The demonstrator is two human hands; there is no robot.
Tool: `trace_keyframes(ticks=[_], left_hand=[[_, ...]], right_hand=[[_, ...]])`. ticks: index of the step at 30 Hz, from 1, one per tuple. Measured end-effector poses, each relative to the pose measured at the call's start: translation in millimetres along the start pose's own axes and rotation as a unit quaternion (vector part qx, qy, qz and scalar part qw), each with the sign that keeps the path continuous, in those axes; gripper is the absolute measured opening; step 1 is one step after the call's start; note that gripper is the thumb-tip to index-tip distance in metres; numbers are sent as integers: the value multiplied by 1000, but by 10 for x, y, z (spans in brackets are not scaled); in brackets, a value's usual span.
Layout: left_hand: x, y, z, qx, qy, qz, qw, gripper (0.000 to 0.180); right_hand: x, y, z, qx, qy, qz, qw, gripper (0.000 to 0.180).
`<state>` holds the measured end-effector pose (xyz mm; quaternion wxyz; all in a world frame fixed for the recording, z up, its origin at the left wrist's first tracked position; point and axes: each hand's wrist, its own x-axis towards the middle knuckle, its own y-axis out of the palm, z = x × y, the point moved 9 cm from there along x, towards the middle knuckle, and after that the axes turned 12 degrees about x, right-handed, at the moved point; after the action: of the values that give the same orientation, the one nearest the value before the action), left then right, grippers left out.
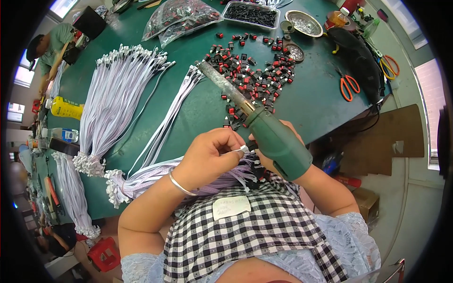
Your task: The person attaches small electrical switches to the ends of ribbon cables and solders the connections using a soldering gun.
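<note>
Head view: left hand (210, 155), frame centre, narrowed, pinching small white piece (244, 148). Right hand (265, 162) partly hidden behind green heat gun (281, 146), right of centre; grip cannot be told. White cable bundle (146, 178) beneath left wrist, left of centre. Left side: yellow bottle (66, 109), dark print; clear bottle (54, 133), blue-and-white label (70, 135). Pale patch (231, 207) on checked apron (203, 238), lower centre: writing too faint to read.

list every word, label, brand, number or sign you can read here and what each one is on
Yellow bottle: dark print, too small to read reliably.
Clear bottle: blue-and-white label, print too small to read.
Pale patch on the checked apron: faint marks like handwriting, too blurred to read.
I can make out no other text.
</note>
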<state>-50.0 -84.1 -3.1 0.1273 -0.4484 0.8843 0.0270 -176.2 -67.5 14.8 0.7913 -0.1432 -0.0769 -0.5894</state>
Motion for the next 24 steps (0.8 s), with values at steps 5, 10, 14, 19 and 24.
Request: trace_keyframes(ticks=[5, 10, 14, 19, 24], left_hand=[[28, 6, -21, -7, 33, -7, 999, 8], [40, -34, 71, -40, -37, -9, 998, 8], [50, -135, 159, -105, -57, -48, 992, 8], [78, -161, 181, -146, -56, -59, 986, 8], [73, -172, 168, -154, -46, -71, 984, 8]], right_hand=[[16, 5, 41, -62, -17, 22, 998, 60], [56, -97, 269, -210, -58, -28, 976, 40], [-345, -405, 85, 72, 116, -162, 977, 30], [-912, -372, 117, -33, -39, -69, 996, 31], [-1295, -400, -277, -55, 64, -57, 995, 50]])
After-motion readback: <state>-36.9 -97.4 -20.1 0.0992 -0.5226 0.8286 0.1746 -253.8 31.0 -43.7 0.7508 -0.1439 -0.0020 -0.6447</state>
